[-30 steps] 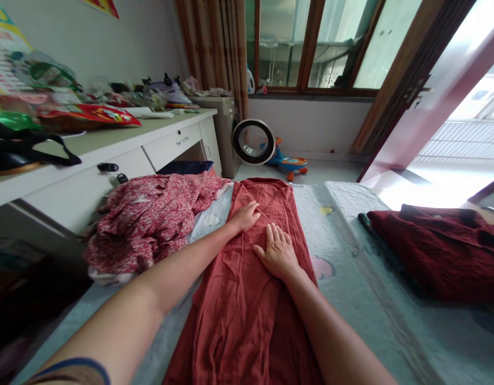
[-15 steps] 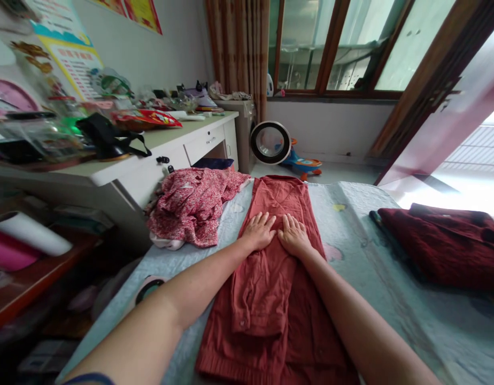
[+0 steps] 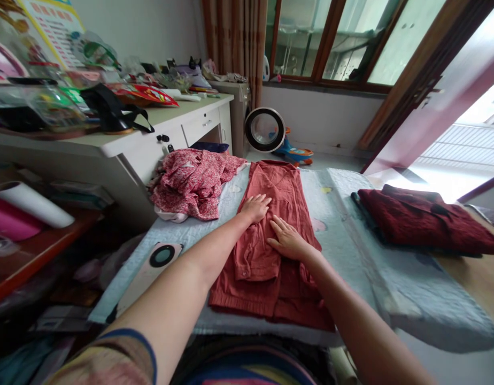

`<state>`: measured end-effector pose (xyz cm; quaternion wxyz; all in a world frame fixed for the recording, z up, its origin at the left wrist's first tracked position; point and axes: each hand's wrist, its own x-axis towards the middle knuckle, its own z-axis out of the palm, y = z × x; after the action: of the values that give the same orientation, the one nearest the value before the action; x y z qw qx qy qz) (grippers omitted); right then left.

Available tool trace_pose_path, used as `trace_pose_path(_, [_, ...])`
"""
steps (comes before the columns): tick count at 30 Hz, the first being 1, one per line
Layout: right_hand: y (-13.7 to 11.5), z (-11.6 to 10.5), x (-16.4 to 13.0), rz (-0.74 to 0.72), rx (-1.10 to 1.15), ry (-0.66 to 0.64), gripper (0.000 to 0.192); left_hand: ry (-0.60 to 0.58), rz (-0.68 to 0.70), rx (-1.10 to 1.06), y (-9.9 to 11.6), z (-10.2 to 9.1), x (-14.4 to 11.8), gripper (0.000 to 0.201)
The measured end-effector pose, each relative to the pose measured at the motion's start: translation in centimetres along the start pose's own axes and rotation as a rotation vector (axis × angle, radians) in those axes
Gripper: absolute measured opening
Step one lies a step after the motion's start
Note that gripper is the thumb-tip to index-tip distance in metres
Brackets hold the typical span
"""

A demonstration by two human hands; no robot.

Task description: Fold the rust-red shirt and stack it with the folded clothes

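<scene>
A rust-red shirt [image 3: 289, 184] lies lengthwise on the pale blue cloth [image 3: 343, 214], its sides folded in and a buttoned sleeve cuff resting on top near the lower end. My left hand [image 3: 256, 207] presses flat on the upper left part of the shirt, fingers outstretched. Lower and to the right, my right hand [image 3: 287, 238] also rests on the fabric with its fingers extended. Neither hand grips the cloth. Wrinkles run across the fabric around both hands. My forearms hide parts of both side edges.
A crumpled red-and-white patterned garment [image 3: 194, 182] lies at the left. Folded dark-red clothing [image 3: 423, 219] is stacked at the right. Beside my left forearm is a pale flat device with a dark round disc [image 3: 164, 255]. A cluttered desk [image 3: 151, 133] borders the left side.
My right hand has slid down the shirt toward me, while my left hand stays near the upper left. The camera view has shifted, showing the near edge of the cloth.
</scene>
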<state>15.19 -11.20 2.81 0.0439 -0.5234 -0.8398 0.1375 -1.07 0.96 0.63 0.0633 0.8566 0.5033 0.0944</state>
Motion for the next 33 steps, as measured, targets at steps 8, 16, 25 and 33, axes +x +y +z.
trace_pose_path(8, [-1.5, -0.1, -4.5, -0.073, 0.147, 0.029, 0.070, -0.202, 0.018, -0.019, 2.9, -2.3, -4.3, 0.051])
trace_pose_path(16, [-3.5, -2.0, -8.4, -0.247, 0.430, 0.110, 0.044, -0.042, 0.125, 0.021, 3.8, -1.1, -10.9, 0.057])
trace_pose_path(25, [-4.9, -1.0, -10.1, -0.183, 0.435, 0.242, 0.029, -0.154, 0.075, -0.065, 4.3, -2.5, -10.6, 0.053])
trace_pose_path(33, [-6.8, -0.6, -10.5, -0.096, 0.521, 0.427, 0.024, -0.231, 0.050, -0.100, 5.5, -3.9, -12.1, 0.059])
